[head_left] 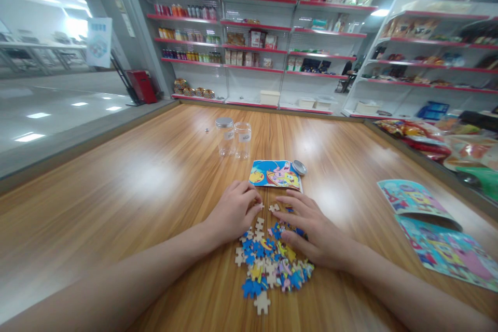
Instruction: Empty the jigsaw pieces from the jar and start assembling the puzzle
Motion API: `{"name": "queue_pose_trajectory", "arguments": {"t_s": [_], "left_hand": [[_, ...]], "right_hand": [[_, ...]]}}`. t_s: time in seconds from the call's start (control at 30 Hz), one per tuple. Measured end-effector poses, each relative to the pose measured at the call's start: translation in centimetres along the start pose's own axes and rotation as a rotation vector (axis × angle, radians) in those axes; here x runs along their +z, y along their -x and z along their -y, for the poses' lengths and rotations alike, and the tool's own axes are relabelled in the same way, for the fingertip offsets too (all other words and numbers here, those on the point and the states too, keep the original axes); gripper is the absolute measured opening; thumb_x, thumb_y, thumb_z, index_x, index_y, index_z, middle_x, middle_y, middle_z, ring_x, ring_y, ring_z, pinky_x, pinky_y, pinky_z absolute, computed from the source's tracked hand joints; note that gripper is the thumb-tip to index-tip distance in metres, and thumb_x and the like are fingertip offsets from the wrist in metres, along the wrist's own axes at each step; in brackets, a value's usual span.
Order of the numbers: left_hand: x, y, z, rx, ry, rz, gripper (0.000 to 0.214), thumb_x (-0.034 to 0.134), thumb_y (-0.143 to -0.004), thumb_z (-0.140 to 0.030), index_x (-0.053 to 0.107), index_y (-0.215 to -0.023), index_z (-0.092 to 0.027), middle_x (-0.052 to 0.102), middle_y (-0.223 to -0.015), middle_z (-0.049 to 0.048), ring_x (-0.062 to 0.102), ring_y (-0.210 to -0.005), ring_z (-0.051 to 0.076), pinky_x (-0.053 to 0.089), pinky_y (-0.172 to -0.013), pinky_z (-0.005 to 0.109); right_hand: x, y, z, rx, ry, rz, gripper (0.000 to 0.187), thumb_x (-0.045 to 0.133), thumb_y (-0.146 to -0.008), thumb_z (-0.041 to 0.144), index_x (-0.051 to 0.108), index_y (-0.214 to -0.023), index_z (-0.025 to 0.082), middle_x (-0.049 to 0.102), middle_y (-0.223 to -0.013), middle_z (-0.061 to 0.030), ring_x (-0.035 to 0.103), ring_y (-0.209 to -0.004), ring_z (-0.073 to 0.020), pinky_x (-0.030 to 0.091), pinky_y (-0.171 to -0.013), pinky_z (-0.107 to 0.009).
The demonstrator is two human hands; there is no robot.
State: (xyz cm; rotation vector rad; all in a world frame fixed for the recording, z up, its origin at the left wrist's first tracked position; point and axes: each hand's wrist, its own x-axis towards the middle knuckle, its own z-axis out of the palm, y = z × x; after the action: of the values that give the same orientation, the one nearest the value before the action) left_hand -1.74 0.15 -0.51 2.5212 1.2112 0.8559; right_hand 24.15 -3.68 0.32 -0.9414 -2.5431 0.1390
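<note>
Blue-and-yellow puzzle pieces [258, 245] heaped on wood table [187, 166]. Left hand [232, 211] pinching pale piece [262, 206] (mostly hidden, tbh). Right hand [317, 228] loosely spread over heap's right edge, grip wide.

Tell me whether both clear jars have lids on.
No, the left jar wears a silver lid, but the right jar has none.

I see a jumbled heap of small, flat jigsaw pieces with knobs and notches [259, 249] on the brown wood-grain table [350, 207], some showing blue, yellow and pink print, others plain pale beige. At the near end I make out one plain beige piece [262, 303] lying flat. Past the far end, a second beige piece [274, 208] lies beside the right hand [315, 231]; a third, partly hidden piece [262, 206] sits pinched in the left hand [233, 210].
</note>
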Motion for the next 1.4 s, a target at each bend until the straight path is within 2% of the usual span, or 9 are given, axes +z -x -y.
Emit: {"name": "queue_pose_trajectory", "arguments": {"t_s": [0.33, 0.7, 1.03, 1.17, 1.4], "left_hand": [[-0.1, 0.1, 0.0, -0.016, 0.057, 0.007, 0.005, 0.065, -0.091, -0.022, 0.062, -0.094, -0.019, 0.062, -0.102, 0.0069, 0.057, -0.102, 0.025, 0.047, -0.092, 0.043], [0.1, 0.0, 0.1, -0.008, 0.141, -0.045, 0.007, 0.064, -0.09, -0.017, 0.06, -0.085, -0.019, 0.063, -0.094, 0.0038, 0.06, -0.093, 0.02, 0.048, -0.086, 0.035], [-0.5, 0.1, -0.5, 0.035, 0.138, -0.005, 0.002, 0.065, -0.084, -0.017, 0.064, -0.083, -0.02, 0.063, -0.096, 0.004, 0.059, -0.096, 0.022, 0.047, -0.09, 0.038], [-0.8, 0.1, -0.7, 0.052, 0.141, 0.015, 0.008, 0.062, -0.081, -0.014, 0.065, -0.086, -0.02, 0.062, -0.1, 0.0048, 0.059, -0.1, 0.023, 0.046, -0.092, 0.04], [-1.1, 0.2, -1.0, 0.038, 0.113, 0.072, 0.016, 0.065, -0.075, -0.013, 0.066, -0.089, -0.02, 0.06, -0.108, 0.0062, 0.055, -0.109, 0.026, 0.043, -0.099, 0.044]], "right_hand": [[-0.1, -0.1, 0.1, -0.004, -0.009, 0.017, 0.038, 0.061, -0.097, 0.036, 0.063, -0.134, 0.025, 0.059, -0.137, -0.0112, 0.043, -0.136, -0.0341, 0.042, -0.11, -0.059], [-0.2, -0.3, 0.5, -0.014, -0.068, -0.045, 0.031, 0.06, -0.097, 0.032, 0.069, -0.125, 0.022, 0.059, -0.125, -0.0132, 0.052, -0.121, -0.0293, 0.047, -0.103, -0.052], [-0.4, -0.3, 0.5, -0.055, -0.079, -0.043, 0.03, 0.059, -0.098, 0.027, 0.068, -0.125, 0.022, 0.059, -0.12, -0.0119, 0.052, -0.113, -0.0273, 0.047, -0.099, -0.05], [-0.4, -0.3, 0.6, -0.078, -0.094, 0.0, 0.029, 0.059, -0.097, 0.027, 0.068, -0.125, 0.022, 0.062, -0.117, -0.01, 0.052, -0.112, -0.0268, 0.046, -0.098, -0.049], [-0.2, -0.2, 0.3, -0.025, -0.067, -0.055, 0.028, 0.059, -0.097, 0.026, 0.068, -0.124, 0.024, 0.059, -0.131, -0.01, 0.05, -0.121, -0.0276, 0.044, -0.104, -0.051]]}}
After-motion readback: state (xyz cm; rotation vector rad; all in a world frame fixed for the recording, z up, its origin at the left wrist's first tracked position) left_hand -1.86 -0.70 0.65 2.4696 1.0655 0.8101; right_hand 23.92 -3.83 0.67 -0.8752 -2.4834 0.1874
